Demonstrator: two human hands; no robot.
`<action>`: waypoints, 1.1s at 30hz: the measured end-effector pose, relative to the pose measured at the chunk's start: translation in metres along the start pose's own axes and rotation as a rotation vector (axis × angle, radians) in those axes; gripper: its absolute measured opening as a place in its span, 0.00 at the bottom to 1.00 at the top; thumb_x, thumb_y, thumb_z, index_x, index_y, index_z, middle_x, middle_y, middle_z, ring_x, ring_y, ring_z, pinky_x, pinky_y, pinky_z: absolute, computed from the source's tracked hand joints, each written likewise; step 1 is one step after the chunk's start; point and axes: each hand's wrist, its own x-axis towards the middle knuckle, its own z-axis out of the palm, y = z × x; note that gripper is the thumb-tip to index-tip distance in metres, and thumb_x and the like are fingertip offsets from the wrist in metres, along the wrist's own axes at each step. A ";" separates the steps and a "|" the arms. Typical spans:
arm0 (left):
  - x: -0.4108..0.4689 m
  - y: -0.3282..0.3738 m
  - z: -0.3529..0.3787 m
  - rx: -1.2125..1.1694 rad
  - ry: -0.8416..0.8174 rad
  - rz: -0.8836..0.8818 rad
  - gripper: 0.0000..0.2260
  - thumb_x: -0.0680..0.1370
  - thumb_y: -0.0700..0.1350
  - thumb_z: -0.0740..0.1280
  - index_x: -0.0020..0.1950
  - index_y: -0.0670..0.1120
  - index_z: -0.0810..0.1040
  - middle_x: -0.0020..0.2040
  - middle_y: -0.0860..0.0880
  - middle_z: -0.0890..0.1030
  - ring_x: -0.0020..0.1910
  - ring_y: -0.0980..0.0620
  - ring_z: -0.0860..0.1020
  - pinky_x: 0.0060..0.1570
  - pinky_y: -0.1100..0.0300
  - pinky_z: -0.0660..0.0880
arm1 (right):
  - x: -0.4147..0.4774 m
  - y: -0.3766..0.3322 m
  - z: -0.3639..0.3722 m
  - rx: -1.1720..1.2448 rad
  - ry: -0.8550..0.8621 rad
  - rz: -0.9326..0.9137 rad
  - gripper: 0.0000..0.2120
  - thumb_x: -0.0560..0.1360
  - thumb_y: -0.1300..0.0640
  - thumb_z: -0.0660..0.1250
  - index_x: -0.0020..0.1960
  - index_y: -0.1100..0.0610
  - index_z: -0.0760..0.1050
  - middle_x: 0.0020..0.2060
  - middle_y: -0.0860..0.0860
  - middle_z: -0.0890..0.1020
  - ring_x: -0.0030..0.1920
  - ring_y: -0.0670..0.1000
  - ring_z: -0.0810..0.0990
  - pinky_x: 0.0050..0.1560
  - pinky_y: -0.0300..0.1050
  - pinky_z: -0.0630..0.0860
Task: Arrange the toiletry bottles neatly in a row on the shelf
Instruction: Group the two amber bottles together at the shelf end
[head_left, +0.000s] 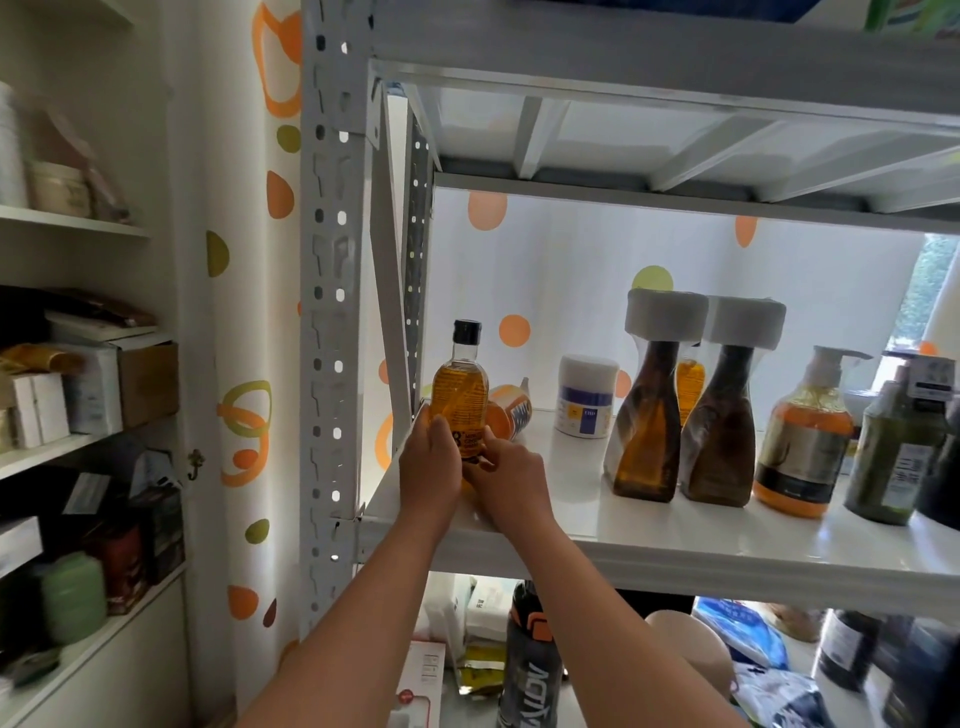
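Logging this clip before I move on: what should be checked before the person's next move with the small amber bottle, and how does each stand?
1. Grip: left hand and right hand both hold the amber bottle low down: ok.
2. Amber bottle upright, black cap on: ok.
3. Its base set on the shelf: hidden by hands, cannot tell.
4. Orange bottle behind it upright: lies on its side, not ok.
5. Bare shelf between the hands and the wrapped bottles: ok.
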 end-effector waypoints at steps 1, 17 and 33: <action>0.000 -0.001 0.000 0.006 -0.004 -0.007 0.19 0.83 0.50 0.47 0.68 0.47 0.69 0.62 0.46 0.77 0.60 0.47 0.75 0.59 0.56 0.69 | 0.000 -0.001 0.000 0.017 -0.003 -0.003 0.22 0.76 0.52 0.66 0.68 0.54 0.71 0.57 0.54 0.82 0.56 0.53 0.81 0.57 0.42 0.74; -0.039 0.012 0.033 0.010 0.103 0.566 0.13 0.78 0.45 0.54 0.52 0.43 0.76 0.49 0.47 0.80 0.48 0.54 0.77 0.52 0.64 0.74 | -0.014 0.004 -0.028 0.124 0.285 -0.046 0.12 0.76 0.54 0.67 0.57 0.58 0.79 0.49 0.52 0.84 0.45 0.46 0.81 0.37 0.18 0.67; -0.002 0.177 0.142 0.244 -0.040 0.636 0.13 0.80 0.48 0.55 0.52 0.46 0.78 0.53 0.51 0.79 0.53 0.51 0.75 0.54 0.63 0.71 | 0.032 0.020 -0.227 0.060 0.657 -0.257 0.08 0.75 0.59 0.66 0.52 0.58 0.81 0.46 0.51 0.85 0.44 0.49 0.83 0.52 0.37 0.78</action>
